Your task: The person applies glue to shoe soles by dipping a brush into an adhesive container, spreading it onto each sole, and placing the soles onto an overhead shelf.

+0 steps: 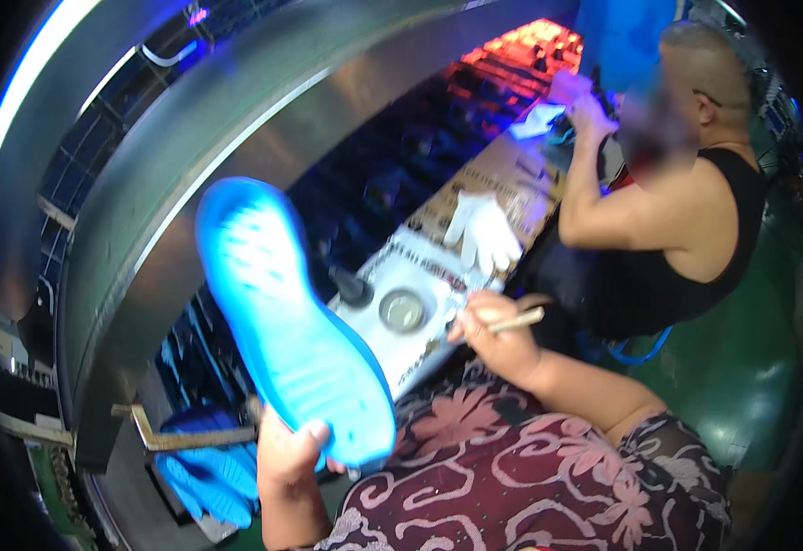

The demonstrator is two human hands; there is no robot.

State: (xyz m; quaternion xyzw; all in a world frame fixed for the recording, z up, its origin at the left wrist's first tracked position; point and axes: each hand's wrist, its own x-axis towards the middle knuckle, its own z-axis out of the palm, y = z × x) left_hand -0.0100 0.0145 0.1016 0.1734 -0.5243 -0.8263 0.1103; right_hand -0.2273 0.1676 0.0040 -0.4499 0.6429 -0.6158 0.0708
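A light-blue shoe sole stands tilted in front of me, its ridged inner face brightly lit. My left hand grips it by the heel end, thumb on the face. Farther right, my right hand is closed round a slim tool with a pale wooden handle; its working end is hidden at my fingers. Left of that hand, a small round dish with greyish contents sits on a white covered board. A dark, cone-like object stands beside the dish, partly behind the sole.
A white glove lies on the brown cardboard beyond the dish. A conveyor with glowing red light runs under a curved metal hood. More blue soles lie at lower left. A co-worker sits at right, hands over the line.
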